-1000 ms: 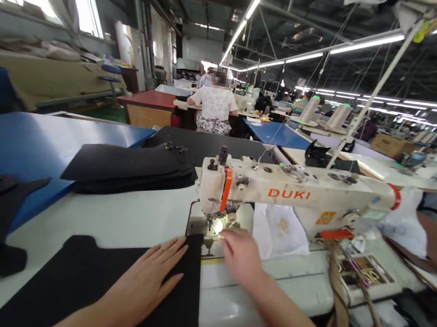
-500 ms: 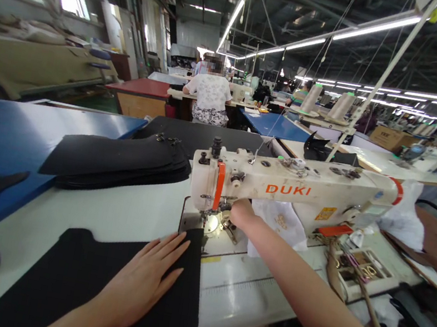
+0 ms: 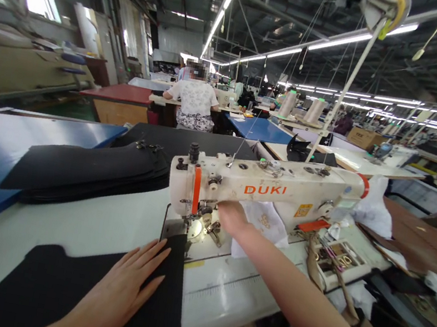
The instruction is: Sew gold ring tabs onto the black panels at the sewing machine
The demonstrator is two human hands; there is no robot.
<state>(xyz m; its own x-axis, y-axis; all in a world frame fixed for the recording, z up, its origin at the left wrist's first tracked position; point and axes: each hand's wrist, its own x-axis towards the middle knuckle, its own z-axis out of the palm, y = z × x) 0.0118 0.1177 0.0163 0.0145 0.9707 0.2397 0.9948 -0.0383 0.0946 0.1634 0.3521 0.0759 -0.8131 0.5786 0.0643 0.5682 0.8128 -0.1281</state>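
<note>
My left hand (image 3: 131, 275) lies flat with its fingers stretched out on a black fabric panel (image 3: 67, 278). The panel's far corner reaches the needle plate of a white sewing machine (image 3: 236, 181) marked DUKI. Under the machine's arm, just right of the presser foot area, is my right hand (image 3: 230, 219). Its fingers point away from me and are mostly hidden, so I cannot make out what they touch. A small metal guide (image 3: 212, 231) sits on the bed beside that hand. White cloth (image 3: 260, 227) hangs behind the right wrist.
A stack of black panels (image 3: 90, 169) lies left of the machine, partly over a blue table (image 3: 58, 132). On the right stands a parts tray (image 3: 338, 263) with small metal fittings. Thread cones (image 3: 288, 103) stand behind. A co-worker (image 3: 194, 97) sits ahead.
The camera view has turned right, so the machine and both hands appear further left. Relative to the machine and panel, both hands look nearly still.
</note>
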